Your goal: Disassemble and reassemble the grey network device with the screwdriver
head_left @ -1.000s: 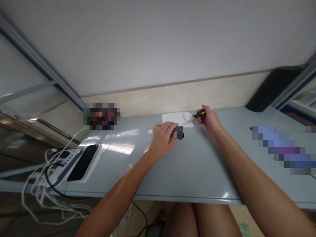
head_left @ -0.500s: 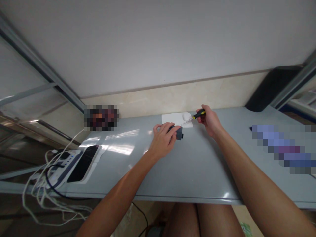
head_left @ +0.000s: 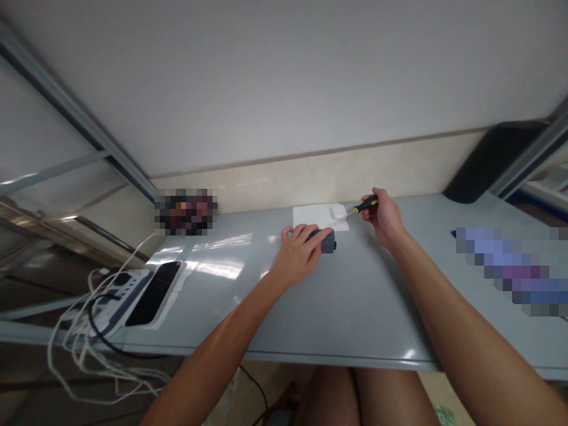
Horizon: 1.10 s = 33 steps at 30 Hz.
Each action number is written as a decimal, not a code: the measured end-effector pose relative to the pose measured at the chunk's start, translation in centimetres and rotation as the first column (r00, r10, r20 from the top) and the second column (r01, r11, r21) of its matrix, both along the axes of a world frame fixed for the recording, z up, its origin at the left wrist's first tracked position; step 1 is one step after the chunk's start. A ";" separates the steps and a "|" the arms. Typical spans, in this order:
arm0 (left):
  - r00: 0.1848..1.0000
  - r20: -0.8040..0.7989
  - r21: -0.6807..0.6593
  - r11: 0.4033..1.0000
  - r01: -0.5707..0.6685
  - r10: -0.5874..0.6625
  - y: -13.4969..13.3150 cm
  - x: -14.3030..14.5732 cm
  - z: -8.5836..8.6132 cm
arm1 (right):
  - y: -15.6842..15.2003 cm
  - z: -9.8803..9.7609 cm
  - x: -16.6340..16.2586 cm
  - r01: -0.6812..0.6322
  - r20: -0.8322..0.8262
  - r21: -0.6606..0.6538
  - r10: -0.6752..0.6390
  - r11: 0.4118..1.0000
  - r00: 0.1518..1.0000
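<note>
Grey box (head_left: 329,241) on desk (head_left: 350,307), left hand (head_left: 297,254) curled over and gripping it. Right hand (head_left: 384,216) pinching black-and-yellow screwdriver (head_left: 366,204) by its handle, shaft slanting down toward box; tip contact too small to tell. White sheet (head_left: 310,216) just behind box, small rounded white object (head_left: 338,212) lying on it.

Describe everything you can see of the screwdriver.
The screwdriver has a black handle with yellow accents, apparently plastic or rubber, and a thin, straight, silvery shaft that looks like metal. The right hand holds it by the handle, at a slant, the shaft pointing down and leftward toward the gray box held by the left hand. Whether its tip touches the box cannot be made out.
</note>
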<state>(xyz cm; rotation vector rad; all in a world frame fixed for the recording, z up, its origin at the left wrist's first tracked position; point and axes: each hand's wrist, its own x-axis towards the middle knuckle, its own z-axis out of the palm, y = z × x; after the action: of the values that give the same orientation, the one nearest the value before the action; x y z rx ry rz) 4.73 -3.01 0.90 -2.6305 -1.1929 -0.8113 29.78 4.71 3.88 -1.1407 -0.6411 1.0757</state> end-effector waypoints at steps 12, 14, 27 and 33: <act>0.999 0.051 0.011 1.000 0.018 -0.018 0.5 0.0 -0.4 | 0.0 -0.1 0.2 0.011 -0.030 0.020 -0.010 1.000 1.000; 0.999 0.046 0.016 1.000 0.016 -0.017 0.5 0.0 -0.4 | -0.1 0.0 0.2 0.010 -0.029 0.019 -0.010 1.000 1.000; 0.998 0.055 -0.008 1.000 0.030 -0.029 0.6 -0.2 -0.4 | 0.1 -0.3 0.4 0.008 -0.046 0.044 -0.006 0.999 0.999; 0.998 0.057 -0.023 0.999 0.024 -0.023 0.7 -0.2 -0.4 | 0.1 -0.1 0.3 0.012 -0.044 0.035 -0.010 0.999 0.999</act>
<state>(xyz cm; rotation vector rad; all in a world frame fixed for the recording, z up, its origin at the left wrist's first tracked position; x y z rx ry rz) 4.54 -2.36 0.53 -2.6619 -1.1947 -0.8868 30.06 4.81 3.75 -1.0867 -0.6165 1.0732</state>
